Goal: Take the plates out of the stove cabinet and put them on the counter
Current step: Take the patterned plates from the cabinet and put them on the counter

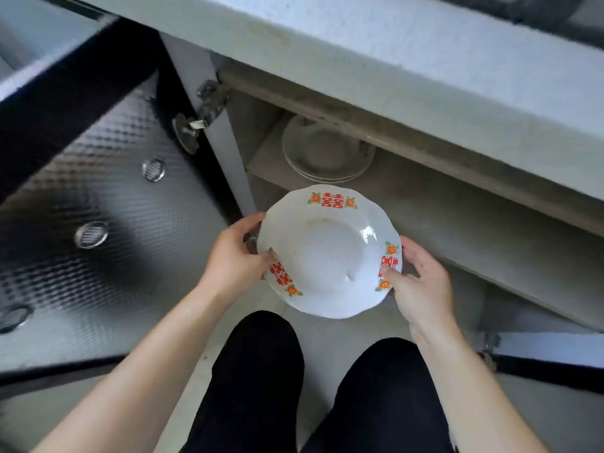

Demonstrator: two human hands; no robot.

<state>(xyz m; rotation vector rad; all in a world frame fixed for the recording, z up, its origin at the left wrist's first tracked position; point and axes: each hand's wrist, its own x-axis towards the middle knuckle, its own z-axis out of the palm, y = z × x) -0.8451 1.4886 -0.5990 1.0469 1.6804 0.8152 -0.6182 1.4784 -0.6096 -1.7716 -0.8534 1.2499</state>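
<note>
Left hand point(235, 256) and right hand point(421, 282): both gripped one plate point(330, 253), at its left and right rims, thumbs on top of the rim. The plate was level, face up, in the air in front of the open cabinet point(425, 204), above the person's knees point(258, 354).

Plate: white, scalloped edge, three red-and-orange motifs on the rim. A second rim seemed to show under its near-left edge, so I could not tell whether one plate or two were held.

Far of the hands, a stack point(327, 152) of like plates lay on the upper shelf point(264, 165). At least two rims were countable, perhaps three; the far part was hidden under the cabinet's top rail.

Bench point(425, 44): only its front edge and a strip of top showed, far and right. Plates already set there could not be counted.

Left door point(98, 191) stood open, with three round vents and one hinge point(196, 122) visible. A right door point(549, 348) also stood open.

Judgement: task partly done. One load was out of the cabinet but not yet on the bench. The stack was left to fetch, likely one more trip or two.
</note>
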